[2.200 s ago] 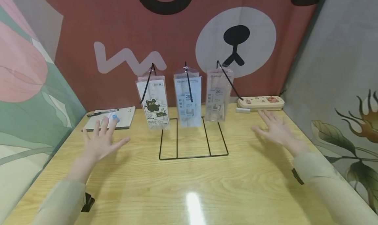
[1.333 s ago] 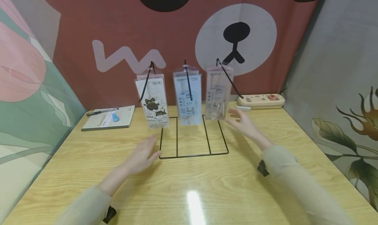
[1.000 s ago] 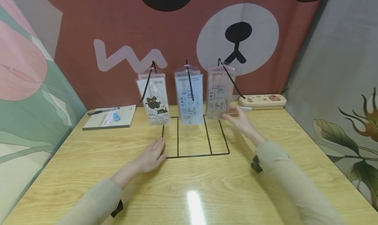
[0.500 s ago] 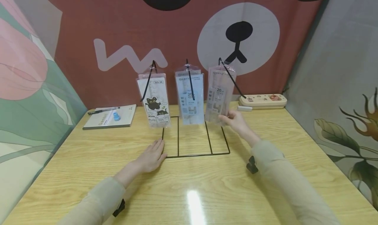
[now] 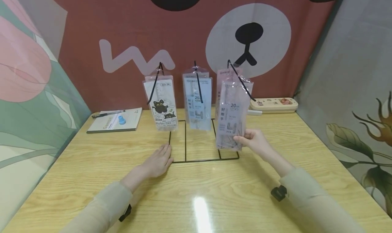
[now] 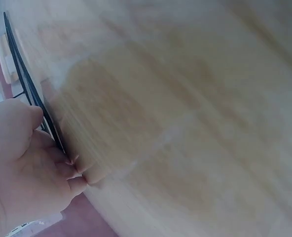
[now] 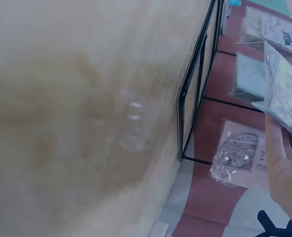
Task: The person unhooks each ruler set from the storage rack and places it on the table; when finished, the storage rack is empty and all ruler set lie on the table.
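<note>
A black wire display rack [image 5: 202,161] stands on the table, with clear-bagged ruler sets hanging from its three arms. My left hand [image 5: 157,161] lies over the front left corner of the rack's base; in the left wrist view its fingertips are down at the tabletop and the thumb lies by the wire. My right hand [image 5: 255,142] pinches the lower right edge of a lilac ruler set [image 5: 231,115], thumb in front. This set is pulled forward along the right arm, apart from a pink set [image 5: 221,75] behind it. The right wrist view shows the held ruler set [image 7: 283,86] tilted.
A white ruler set with black cats [image 5: 162,105] hangs on the left arm, a blue ruler set [image 5: 200,103] on the middle one. Back left lies a notebook [image 5: 128,122] with a pen [image 5: 108,113] and small blue object [image 5: 121,120]. A cream case [image 5: 274,105] and white eraser-like block [image 5: 255,113] sit back right.
Both hands came in from the sides. The left settled on the rack's base corner. The right took hold of the front lilac ruler set and drew it forward, uncovering the pink one.
</note>
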